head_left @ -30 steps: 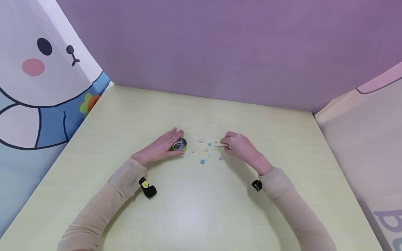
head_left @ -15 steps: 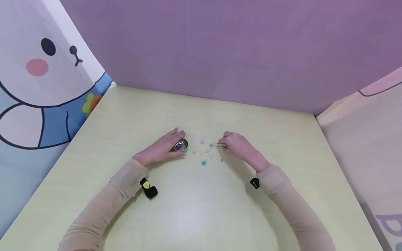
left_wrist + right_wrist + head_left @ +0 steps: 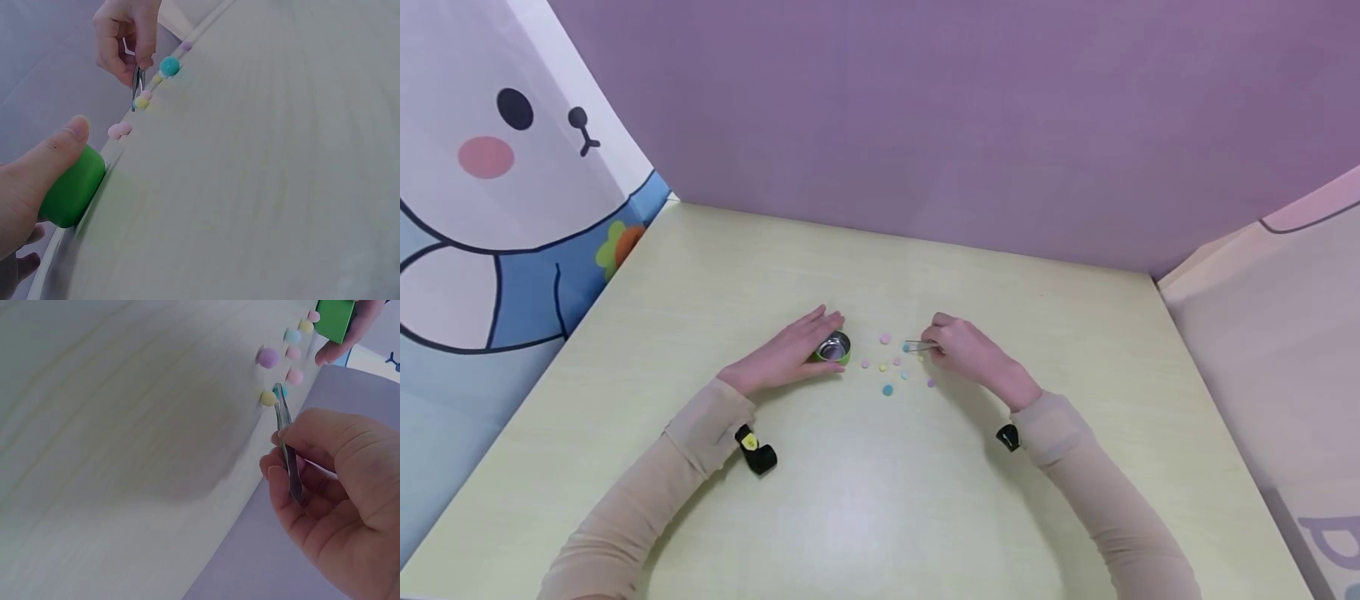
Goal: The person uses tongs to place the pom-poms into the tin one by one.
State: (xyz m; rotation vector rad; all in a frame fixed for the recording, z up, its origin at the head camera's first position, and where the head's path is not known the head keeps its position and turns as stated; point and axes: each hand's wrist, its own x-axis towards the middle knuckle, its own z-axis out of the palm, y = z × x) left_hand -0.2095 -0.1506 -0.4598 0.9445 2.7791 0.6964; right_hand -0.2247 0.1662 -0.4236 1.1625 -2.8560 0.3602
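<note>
My left hand point(image 3: 786, 350) holds a small round tin, green outside point(image 3: 78, 187) and silvery inside, between thumb and fingers. It stands on the table with its open top facing up. In my right hand point(image 3: 966, 346) I pinch metal tweezers point(image 3: 292, 472) between thumb and fingers. Their tips lie on either side of a teal pom-pom point(image 3: 906, 348) on the table. Right next to it sits a yellow pom-pom point(image 3: 268, 398). Several more lie between my hands, among them a pink one point(image 3: 885, 338), a larger blue one point(image 3: 887, 390) and a purple one point(image 3: 931, 382).
The pale wooden table point(image 3: 880, 500) runs back to a purple wall panel point(image 3: 925, 125). A panel with a cartoon animal point(image 3: 452, 200) stands on the left, and a pale panel point(image 3: 1285, 333) on the right. Black wrist straps hang below both sleeves.
My right hand has moved slightly left, and the tweezers' tips have come from beside the teal pom-pom to around it. My left hand stays at the tin. The head view has shifted a little.
</note>
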